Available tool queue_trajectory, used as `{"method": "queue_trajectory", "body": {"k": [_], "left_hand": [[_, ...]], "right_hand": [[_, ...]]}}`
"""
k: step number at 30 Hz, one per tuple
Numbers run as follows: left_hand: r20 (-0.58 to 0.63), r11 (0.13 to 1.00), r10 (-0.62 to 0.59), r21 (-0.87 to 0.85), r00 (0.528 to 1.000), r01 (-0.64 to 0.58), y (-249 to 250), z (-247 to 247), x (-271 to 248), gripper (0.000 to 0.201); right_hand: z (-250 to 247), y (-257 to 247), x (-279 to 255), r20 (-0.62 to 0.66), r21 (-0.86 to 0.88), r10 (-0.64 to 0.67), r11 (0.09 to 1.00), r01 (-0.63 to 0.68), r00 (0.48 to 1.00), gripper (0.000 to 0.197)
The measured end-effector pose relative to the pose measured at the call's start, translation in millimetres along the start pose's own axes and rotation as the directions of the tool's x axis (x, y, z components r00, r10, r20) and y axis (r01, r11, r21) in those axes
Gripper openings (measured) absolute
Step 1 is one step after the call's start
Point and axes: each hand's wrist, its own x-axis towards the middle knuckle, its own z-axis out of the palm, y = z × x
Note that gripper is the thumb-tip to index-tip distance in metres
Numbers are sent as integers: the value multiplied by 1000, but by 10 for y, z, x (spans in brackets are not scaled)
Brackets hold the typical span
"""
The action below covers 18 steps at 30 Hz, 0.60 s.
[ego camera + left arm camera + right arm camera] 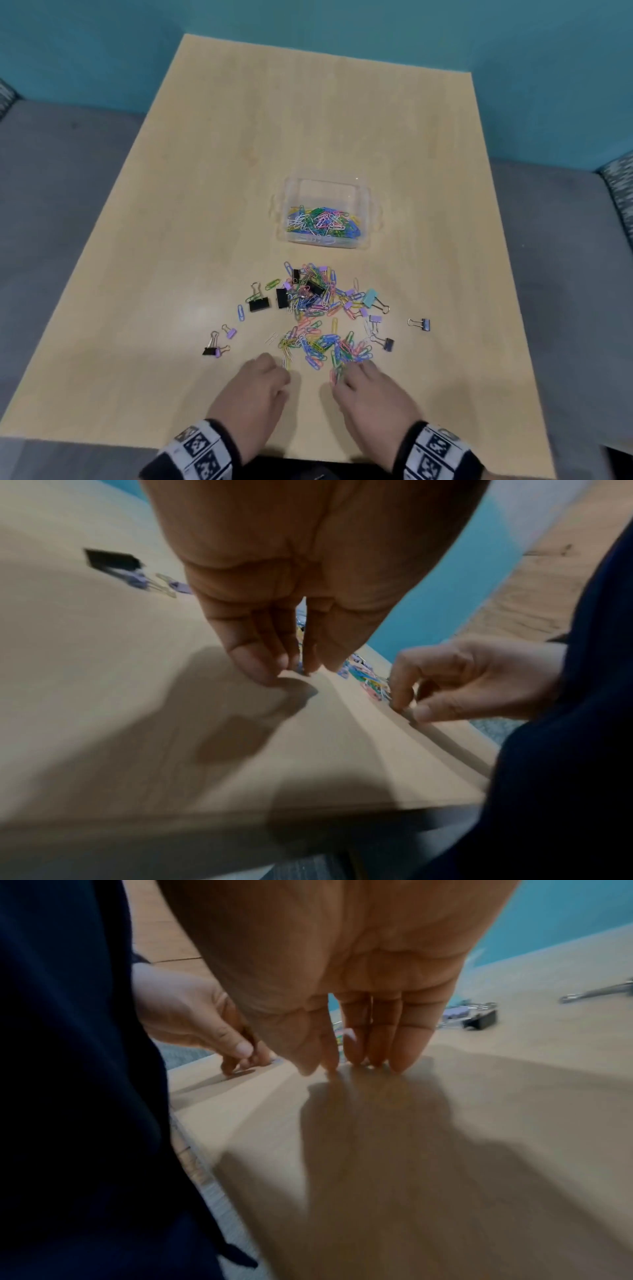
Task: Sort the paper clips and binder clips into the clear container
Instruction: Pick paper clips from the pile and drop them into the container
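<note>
The paper clips [317,329] lie in a loose, many-coloured heap just ahead of both hands, mixed with binder clips [258,303] in black, lilac and pale blue; a few binder clips lie apart to either side of the heap. Beyond the heap, further from the hands, stands the container [325,210], open-topped and already holding a layer of paper clips, no binder clips that I can make out. It stands close behind the heap, probably so each transfer is a short reach.

The left hand [255,394] sits palm down at the near left edge of the heap, fingertips [260,666] bunched together on the tabletop [171,240] beside a pale clip; whether it actually pinches anything I cannot tell. The right hand [371,394] is at the near right edge, fingers [400,1047] straight and close together, tips pressing down on the tabletop where pink and blue clips lie, thumb tucked near them, most likely to rake or gather clips toward a pinch. The hands are apart, one to each flank, so each can work its own side.

Most of the sorting appears undone.
</note>
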Motion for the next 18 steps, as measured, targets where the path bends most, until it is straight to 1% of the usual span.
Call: {"method": "queue_trajectory", "body": {"k": [1, 3, 4, 6, 8, 10, 11, 12, 15, 18], "left_hand": [[-45, 999, 26, 21, 999, -25, 28, 10, 47, 15], [-100, 997, 26, 75, 995, -18, 64, -35, 120, 5], [-111, 995, 0, 99, 994, 11, 50, -59, 143, 14], [-114, 987, -52, 144, 992, 68, 28, -116, 136, 41], [-97, 984, -51, 165, 994, 66, 22, -133, 119, 69], [-75, 982, -28, 186, 997, 42, 52, -99, 158, 82], [-84, 980, -2, 200, 996, 19, 73, -76, 202, 84], [-95, 978, 16, 208, 995, 4, 91, -54, 255, 84], [-116, 973, 40, 229, 992, -12, 168, -28, 419, 82], [-156, 970, 88, 238, 984, -49, 228, -33, 545, 72]], "right_hand": [[-8, -41, 69, -11, -4, -25, 1000, 25, 1000, 36], [-73, -76, 172, -45, 15, -27, 1000, 28, 999, 34], [-122, -73, 194, -64, 39, 9, 999, -7, 998, 36], [-167, -31, 166, -78, 94, 138, 987, -131, 987, 44], [-168, -1, 102, -31, 123, 259, 959, -254, 965, 61], [-157, -13, 78, 37, 121, 300, 946, -302, 953, 81], [-159, -29, 101, 44, 119, 296, 947, -299, 954, 86], [-153, -49, 147, 39, 122, 286, 950, -289, 957, 86], [-93, -65, 349, 6, 145, 275, 951, -273, 961, 78], [-88, -41, 542, -2, 145, 265, 954, -261, 964, 60]]}}
